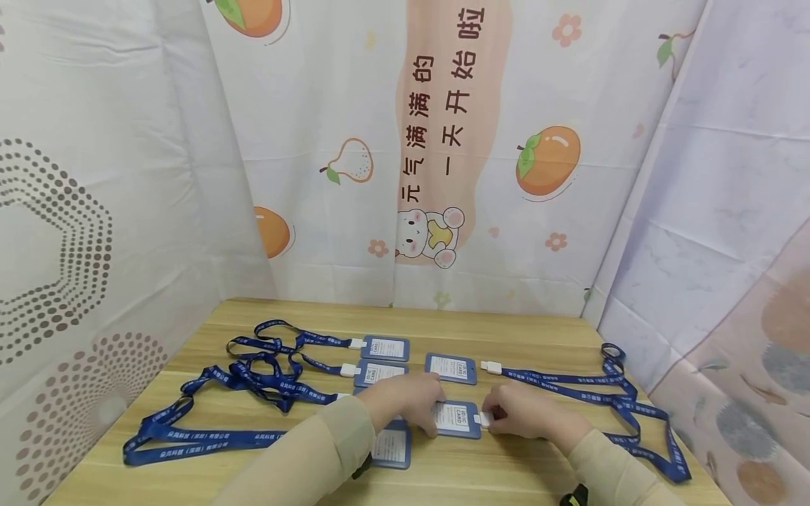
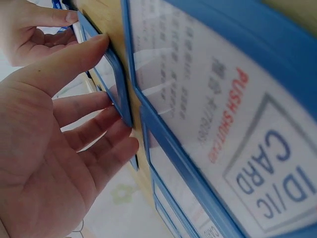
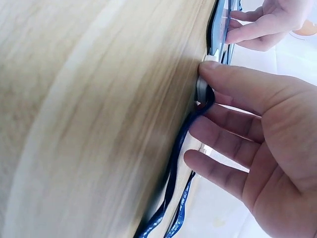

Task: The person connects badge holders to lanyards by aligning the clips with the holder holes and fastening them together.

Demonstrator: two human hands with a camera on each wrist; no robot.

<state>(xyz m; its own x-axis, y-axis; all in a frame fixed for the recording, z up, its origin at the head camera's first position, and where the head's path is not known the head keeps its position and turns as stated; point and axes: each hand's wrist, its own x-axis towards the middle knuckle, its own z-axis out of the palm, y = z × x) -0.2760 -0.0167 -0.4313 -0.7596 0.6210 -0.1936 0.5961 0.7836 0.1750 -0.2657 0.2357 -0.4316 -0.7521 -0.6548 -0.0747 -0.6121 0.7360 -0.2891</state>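
Observation:
A blue ID card holder (image 1: 457,419) lies flat on the table, its printed card showing and a white clip (image 1: 485,419) at its right end. My left hand (image 1: 411,402) holds the holder's left end; in the left wrist view its thumb (image 2: 94,49) lies on one edge and the fingers on the other. At the opposite end my right hand (image 1: 522,411) pinches the white clip between thumb and fingers. From this clip a dark blue lanyard (image 3: 178,148) runs back under the right hand. Part of the holder's left end is hidden behind the left hand in the head view.
Another card holder (image 1: 451,368) lies just behind, with its clip (image 1: 491,367) and lanyard (image 1: 563,378) to the right. Left of it is a column of several holders (image 1: 386,348), their lanyards (image 1: 190,437) spread leftward. Printed curtains (image 1: 493,232) surround the wooden table (image 1: 468,478).

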